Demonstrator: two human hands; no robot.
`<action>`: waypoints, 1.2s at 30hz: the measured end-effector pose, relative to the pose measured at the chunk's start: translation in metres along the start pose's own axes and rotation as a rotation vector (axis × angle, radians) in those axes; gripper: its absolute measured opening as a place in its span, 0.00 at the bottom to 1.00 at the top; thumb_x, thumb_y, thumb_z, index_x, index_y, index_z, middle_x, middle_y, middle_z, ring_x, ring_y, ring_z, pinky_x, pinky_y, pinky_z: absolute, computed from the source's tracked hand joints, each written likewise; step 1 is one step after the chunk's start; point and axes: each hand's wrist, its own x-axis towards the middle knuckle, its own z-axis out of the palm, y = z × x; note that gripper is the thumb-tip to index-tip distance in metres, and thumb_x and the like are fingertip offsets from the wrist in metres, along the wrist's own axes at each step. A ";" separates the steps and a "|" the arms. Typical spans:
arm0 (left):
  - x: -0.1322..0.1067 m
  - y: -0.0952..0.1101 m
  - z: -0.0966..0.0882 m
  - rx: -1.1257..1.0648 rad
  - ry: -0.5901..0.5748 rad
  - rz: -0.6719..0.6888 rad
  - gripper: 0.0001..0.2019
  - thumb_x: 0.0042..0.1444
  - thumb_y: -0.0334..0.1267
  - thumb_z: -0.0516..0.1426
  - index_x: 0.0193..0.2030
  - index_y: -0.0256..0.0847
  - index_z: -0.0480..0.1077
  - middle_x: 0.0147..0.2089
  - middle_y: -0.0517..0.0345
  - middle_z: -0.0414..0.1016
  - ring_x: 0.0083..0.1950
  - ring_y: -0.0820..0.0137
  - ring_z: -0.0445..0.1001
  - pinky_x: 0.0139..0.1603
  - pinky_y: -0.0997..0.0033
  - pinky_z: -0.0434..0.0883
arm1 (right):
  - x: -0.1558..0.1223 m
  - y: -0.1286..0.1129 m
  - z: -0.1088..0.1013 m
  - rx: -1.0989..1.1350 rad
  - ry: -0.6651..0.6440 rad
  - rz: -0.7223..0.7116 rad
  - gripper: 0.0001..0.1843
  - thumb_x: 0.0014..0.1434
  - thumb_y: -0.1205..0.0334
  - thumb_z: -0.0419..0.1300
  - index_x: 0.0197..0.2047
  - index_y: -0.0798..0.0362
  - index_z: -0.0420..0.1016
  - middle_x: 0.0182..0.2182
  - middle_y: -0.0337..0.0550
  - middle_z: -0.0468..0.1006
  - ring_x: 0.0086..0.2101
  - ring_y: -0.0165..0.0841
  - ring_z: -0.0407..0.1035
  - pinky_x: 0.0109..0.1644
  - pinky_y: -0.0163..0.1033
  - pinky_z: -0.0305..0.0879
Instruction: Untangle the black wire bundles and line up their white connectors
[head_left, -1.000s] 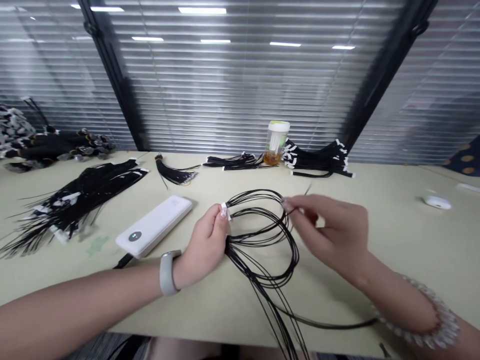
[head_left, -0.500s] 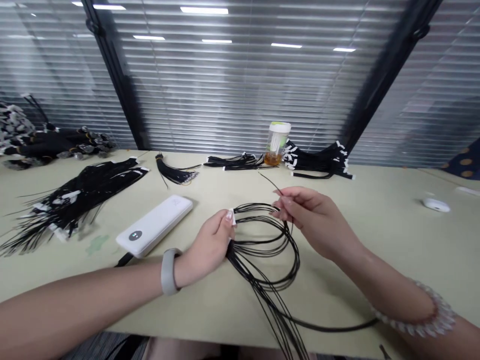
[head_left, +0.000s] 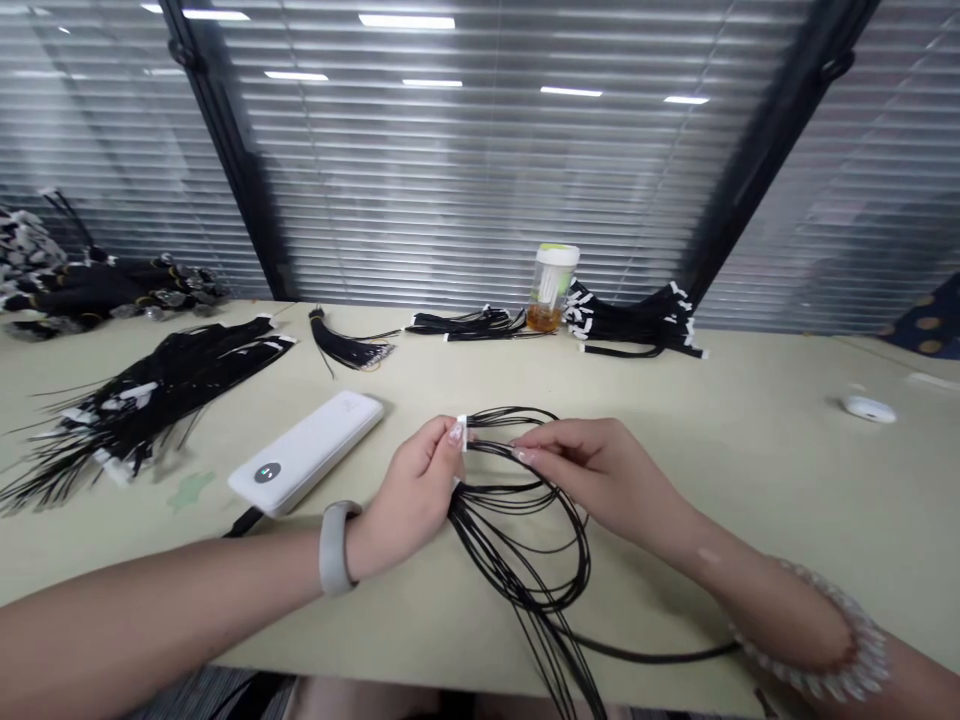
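A bundle of thin black wires (head_left: 525,550) lay across the lower middle of the frame, its long axis running from a small white connector (head_left: 462,432) at the top down toward the lower right. The wires looped loosely, and their ends trailed over the near edge of the surface (head_left: 750,470). The left hand (head_left: 409,500) pinched the white connector between thumb and fingers. The right hand (head_left: 600,475) reached in from the right, its grip pressed together on wires just beside the connector; how many wires it held could not be told.

A white power bank (head_left: 306,453) lay just left of the left hand, with a pile of black wire bundles (head_left: 154,400) beyond it. Along the far side of the surface stood more black bundles (head_left: 637,320) and a clear jar (head_left: 550,290) with a white lid. A small white oval object (head_left: 868,409) sat well to the right of the right hand.
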 end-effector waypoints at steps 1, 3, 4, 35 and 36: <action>0.000 0.000 0.000 0.002 -0.010 -0.004 0.16 0.62 0.43 0.43 0.25 0.40 0.57 0.22 0.65 0.58 0.25 0.74 0.57 0.30 0.74 0.58 | 0.000 0.000 0.000 -0.027 0.006 -0.020 0.09 0.57 0.61 0.55 0.35 0.52 0.77 0.30 0.40 0.78 0.28 0.29 0.68 0.31 0.33 0.63; 0.000 -0.001 0.000 0.004 -0.030 -0.019 0.16 0.62 0.43 0.43 0.25 0.40 0.57 0.22 0.64 0.58 0.25 0.74 0.57 0.29 0.73 0.58 | 0.000 0.001 -0.001 -0.091 0.030 -0.060 0.08 0.58 0.63 0.55 0.35 0.52 0.76 0.30 0.40 0.77 0.29 0.28 0.68 0.33 0.33 0.63; -0.001 -0.001 0.000 0.004 -0.042 -0.024 0.17 0.62 0.44 0.43 0.24 0.40 0.57 0.22 0.64 0.58 0.25 0.74 0.57 0.29 0.73 0.58 | 0.000 0.001 -0.001 -0.124 0.040 -0.080 0.08 0.58 0.64 0.55 0.35 0.52 0.76 0.30 0.39 0.77 0.29 0.28 0.68 0.33 0.33 0.63; -0.003 0.000 0.001 -0.032 -0.219 -0.046 0.18 0.61 0.45 0.43 0.22 0.40 0.56 0.21 0.63 0.57 0.25 0.73 0.57 0.28 0.73 0.60 | -0.006 0.011 0.002 -0.827 0.055 -0.504 0.13 0.61 0.69 0.48 0.30 0.56 0.72 0.23 0.39 0.65 0.23 0.27 0.57 0.25 0.33 0.52; -0.003 -0.001 0.002 -0.035 -0.225 -0.050 0.18 0.61 0.45 0.43 0.22 0.40 0.55 0.21 0.63 0.56 0.25 0.73 0.57 0.28 0.73 0.59 | -0.006 0.012 0.002 -0.857 0.064 -0.529 0.12 0.60 0.70 0.49 0.31 0.56 0.72 0.23 0.40 0.66 0.24 0.27 0.58 0.25 0.33 0.52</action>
